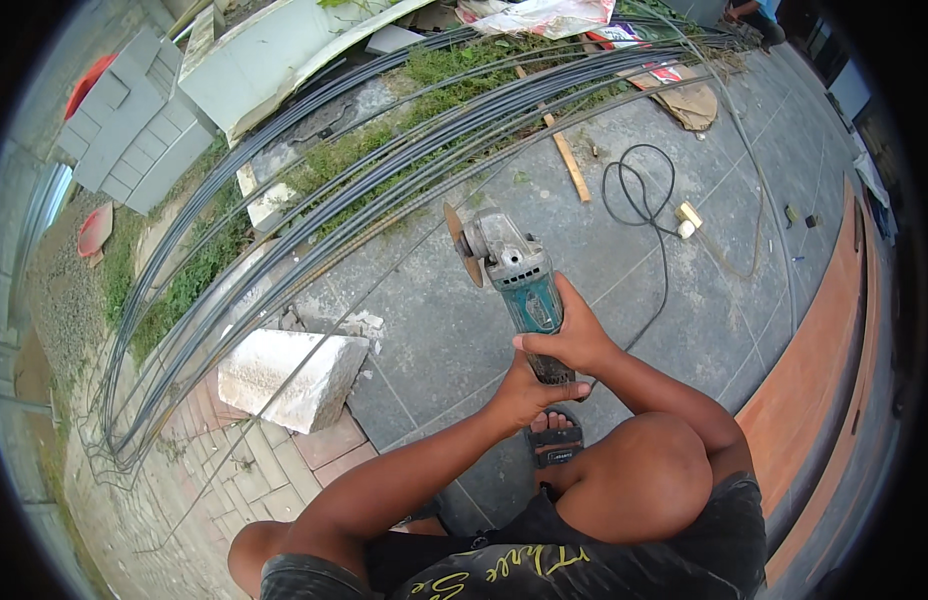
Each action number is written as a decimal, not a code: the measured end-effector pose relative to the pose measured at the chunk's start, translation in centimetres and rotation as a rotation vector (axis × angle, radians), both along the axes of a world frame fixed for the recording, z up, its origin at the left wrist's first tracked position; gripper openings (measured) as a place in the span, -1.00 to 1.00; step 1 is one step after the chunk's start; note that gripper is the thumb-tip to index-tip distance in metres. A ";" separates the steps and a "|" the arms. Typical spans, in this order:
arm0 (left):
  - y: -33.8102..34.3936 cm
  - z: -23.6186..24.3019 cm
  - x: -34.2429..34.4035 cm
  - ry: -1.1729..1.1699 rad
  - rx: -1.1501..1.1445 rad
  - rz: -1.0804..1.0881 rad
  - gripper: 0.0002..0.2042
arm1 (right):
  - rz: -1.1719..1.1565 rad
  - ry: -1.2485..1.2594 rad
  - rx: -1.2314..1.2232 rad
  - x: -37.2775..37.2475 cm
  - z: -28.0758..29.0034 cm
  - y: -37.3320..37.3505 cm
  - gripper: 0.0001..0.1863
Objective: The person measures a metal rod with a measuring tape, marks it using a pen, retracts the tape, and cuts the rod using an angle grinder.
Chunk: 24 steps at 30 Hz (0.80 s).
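In front of my bent knees I hold a teal and grey angle grinder [534, 300], tilted with its head pointing away from me. Its thin brown cutting disc [460, 243] sits at the far left end, seen nearly edge-on. My left hand [525, 392] wraps the rear end of the body, thumb pointing right. Higher up, my right hand [576, 335] grips the teal body from the right side. A single thin steel rod [329, 335] slants past the disc's left and over a white block [292, 372]; whether disc and rod touch I cannot tell.
Long bundled steel bars [384, 160] curve across the left and back, over grass. A black cord [666, 290] loops on the grey tiles to a white socket [688, 220]. A wooden strip [568, 165] lies behind. Brown boards [809, 370] line the right. Another person [756, 20] is far back.
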<state>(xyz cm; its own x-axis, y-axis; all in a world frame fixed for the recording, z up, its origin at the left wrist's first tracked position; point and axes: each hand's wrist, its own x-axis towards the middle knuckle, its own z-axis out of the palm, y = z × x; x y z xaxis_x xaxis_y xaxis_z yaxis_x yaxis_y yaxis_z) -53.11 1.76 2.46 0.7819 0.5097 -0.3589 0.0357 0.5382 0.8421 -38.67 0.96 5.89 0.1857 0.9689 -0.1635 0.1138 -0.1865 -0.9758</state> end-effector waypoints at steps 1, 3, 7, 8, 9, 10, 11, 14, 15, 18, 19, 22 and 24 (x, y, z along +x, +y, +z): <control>0.2 0.4 -0.2 -0.029 -0.035 -0.027 -0.45 | 0.007 0.007 0.053 -0.6 -0.1 0.0 -0.22; 0.9 -1.1 -0.9 -0.017 -0.004 -0.020 -0.51 | 0.021 0.023 0.112 -0.8 0.2 0.2 -0.28; 1.8 -1.9 -2.3 -0.188 -0.059 -0.090 -0.50 | 0.211 0.799 -0.060 0.0 -0.2 0.9 -0.44; 2.0 -2.1 -2.7 -0.183 -0.056 -0.086 -0.50 | 0.298 0.736 -0.121 0.0 -0.6 0.9 -0.42; 2.4 -2.6 -3.1 -0.208 -0.086 -0.146 -0.47 | 0.260 0.707 -0.170 -0.5 -1.1 1.0 -0.44; 2.6 -3.1 -3.5 -0.236 -0.117 -0.203 -0.44 | 0.266 0.709 -0.171 -0.7 -1.0 1.0 -0.44; 2.7 -3.6 -3.7 -0.235 -0.117 -0.199 -0.44 | 0.235 0.771 -0.257 -0.9 -0.7 1.0 -0.46; 2.3 -5.6 -4.0 -0.221 -0.130 -0.291 -0.39 | 0.148 0.799 -0.301 -2.1 -2.6 0.7 -0.49; 1.6 -6.4 -4.1 -0.125 -0.145 -0.246 -0.41 | 0.094 0.770 -0.255 -2.5 -3.5 0.6 -0.50; 1.4 -6.2 -2.7 0.037 -0.134 -0.180 -0.42 | 0.128 -0.025 -0.063 -2.4 -3.8 0.2 -0.47; 1.3 -5.7 -2.4 0.115 -0.105 -0.150 -0.42 | 0.118 -0.207 -0.098 -2.4 -2.4 0.3 -0.41; 0.6 -2.7 -1.8 -0.191 -0.300 0.218 -0.40 | -0.008 -0.502 -0.086 -2.3 -1.7 -0.3 -0.35; 1.5 -3.1 -1.8 -0.178 -0.226 0.184 -0.38 | -0.026 -0.535 -0.043 -2.7 -2.2 -0.5 -0.34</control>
<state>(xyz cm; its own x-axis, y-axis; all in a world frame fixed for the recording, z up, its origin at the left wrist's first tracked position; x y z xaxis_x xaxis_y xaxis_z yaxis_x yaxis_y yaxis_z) -54.87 3.22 -0.64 0.7445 0.5714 -0.3455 -0.2160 0.6957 0.6851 -41.39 0.48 3.72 0.2776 0.9575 -0.0787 0.5878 -0.2341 -0.7744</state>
